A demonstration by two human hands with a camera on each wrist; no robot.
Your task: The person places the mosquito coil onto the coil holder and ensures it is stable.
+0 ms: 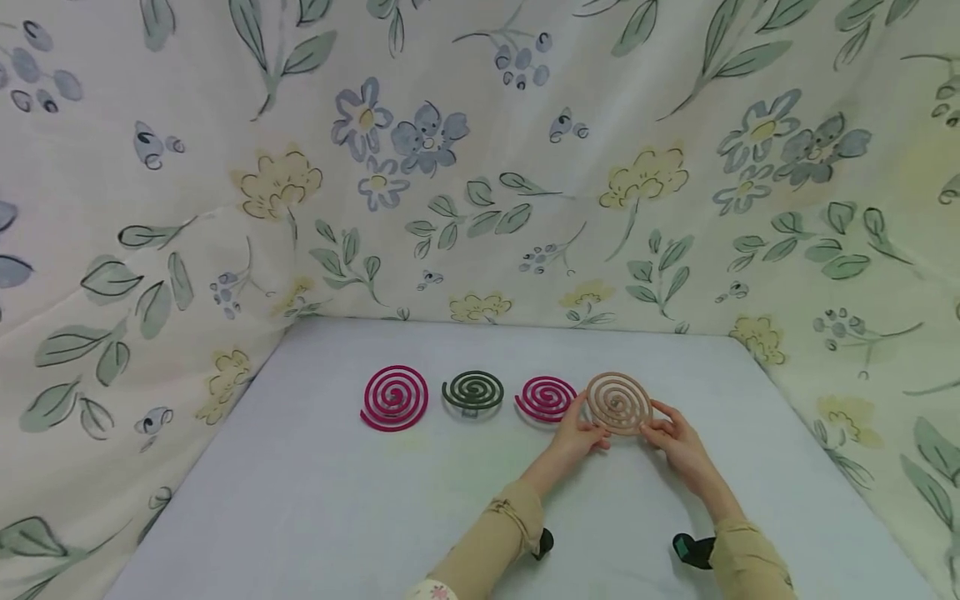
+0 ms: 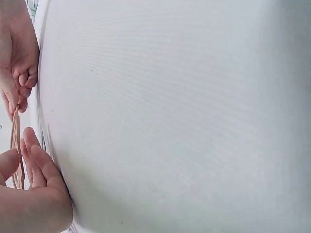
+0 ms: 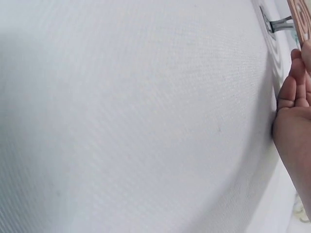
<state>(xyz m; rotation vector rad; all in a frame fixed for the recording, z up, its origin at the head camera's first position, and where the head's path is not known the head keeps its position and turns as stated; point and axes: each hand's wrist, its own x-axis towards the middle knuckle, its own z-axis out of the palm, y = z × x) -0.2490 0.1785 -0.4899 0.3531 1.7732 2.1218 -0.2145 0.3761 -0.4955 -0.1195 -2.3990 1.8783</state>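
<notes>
A tan mosquito coil (image 1: 618,403) is held between both hands at the right of the row. My left hand (image 1: 573,437) pinches its left edge, thumb on one face and fingers on the other, as the left wrist view shows. On the opposite edge my right hand (image 1: 677,446) grips it with thumb and fingers. Under the coil a small metal stand (image 3: 282,24) shows in the right wrist view; whether the coil is fixed on it I cannot tell. Beside the left hand lies a magenta coil (image 1: 546,399), partly covered by the fingers.
Further left are a dark green coil (image 1: 473,390), raised on a small metal stand (image 1: 469,412), and another magenta coil (image 1: 395,398). All stand on a white-covered table (image 1: 337,500). Floral cloth (image 1: 480,250) hangs behind and along the sides.
</notes>
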